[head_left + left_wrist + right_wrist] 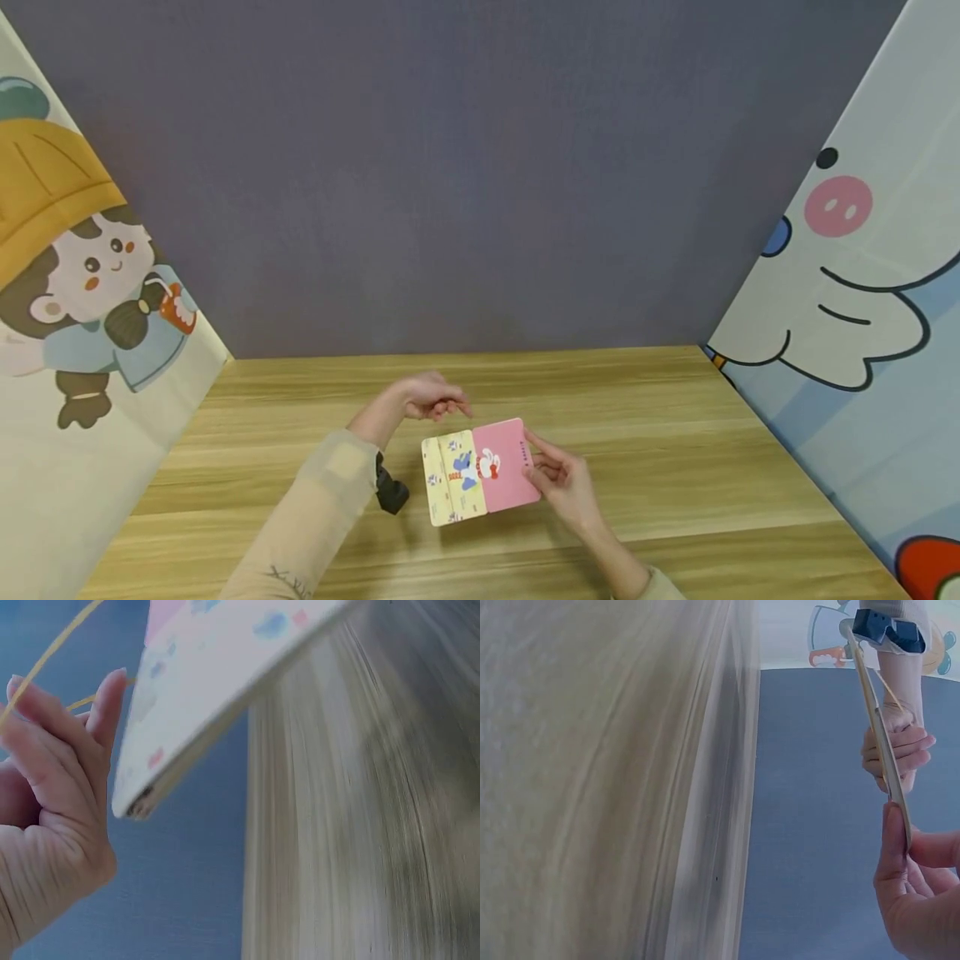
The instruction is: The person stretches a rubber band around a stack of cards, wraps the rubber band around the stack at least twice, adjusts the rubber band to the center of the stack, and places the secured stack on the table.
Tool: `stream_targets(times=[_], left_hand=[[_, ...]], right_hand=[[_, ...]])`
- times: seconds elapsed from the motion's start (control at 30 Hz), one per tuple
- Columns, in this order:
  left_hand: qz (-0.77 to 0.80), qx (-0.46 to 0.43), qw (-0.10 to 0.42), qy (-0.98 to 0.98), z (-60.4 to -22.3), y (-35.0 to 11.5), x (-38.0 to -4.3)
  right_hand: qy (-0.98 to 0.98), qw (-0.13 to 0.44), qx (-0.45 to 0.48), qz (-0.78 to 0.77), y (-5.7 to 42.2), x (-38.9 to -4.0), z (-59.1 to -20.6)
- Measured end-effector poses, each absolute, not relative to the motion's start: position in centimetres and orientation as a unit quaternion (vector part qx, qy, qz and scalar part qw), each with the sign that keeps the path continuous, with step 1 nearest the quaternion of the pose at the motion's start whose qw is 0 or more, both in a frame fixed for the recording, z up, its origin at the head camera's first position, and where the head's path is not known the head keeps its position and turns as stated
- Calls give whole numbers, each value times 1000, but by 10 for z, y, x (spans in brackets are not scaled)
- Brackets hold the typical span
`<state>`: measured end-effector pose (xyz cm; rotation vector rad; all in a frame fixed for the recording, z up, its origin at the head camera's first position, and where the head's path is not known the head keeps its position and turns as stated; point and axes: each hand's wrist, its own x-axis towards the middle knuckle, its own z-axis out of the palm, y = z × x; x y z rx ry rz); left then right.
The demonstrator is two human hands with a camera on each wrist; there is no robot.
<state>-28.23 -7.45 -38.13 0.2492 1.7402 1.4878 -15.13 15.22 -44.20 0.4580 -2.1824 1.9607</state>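
A small notebook with a pink and pale yellow cover, printed with a white rabbit and a blue animal, is held tilted above the table. My right hand pinches its pink right end between thumb and fingers; the right wrist view shows the notebook edge-on in that pinch. Beyond the notebook's far edge, my left hand has its fingers curled. In the left wrist view a thin yellow elastic band loops round those fingers and runs to the notebook, stretched away from the cover.
Below the hands lies a wood-grain table. A dark grey panel rises along its far edge, with cartoon-printed walls on both sides. A black wrist device sits on the left forearm.
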Motion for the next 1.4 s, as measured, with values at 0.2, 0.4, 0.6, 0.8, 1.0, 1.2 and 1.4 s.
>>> stream_targets(times=[0.2, 0.4, 0.6, 0.8, 1.0, 1.2, 1.4], left_hand=[[577, 140, 420, 687, -378, -74, -279], [586, 121, 413, 687, -379, -73, -278], [587, 118, 401, 694, -380, -71, -278], [511, 207, 404, 730, -369, -74, -280], [428, 274, 380, 773, -355, -74, -279], [417, 311, 320, 792, -354, -70, -271], [403, 398, 280, 775, -357, -70, -268]], right_hand=[[-732, 107, 168, 651, 153, -152, -443], [-732, 114, 165, 651, 153, -152, -442], [-734, 112, 152, 653, 152, -152, -443], [-739, 110, 150, 648, 154, -154, -446], [-741, 106, 127, 651, 156, -157, -448], [-738, 109, 100, 658, 156, -157, -448], [-738, 93, 91, 662, 157, -156, -449]])
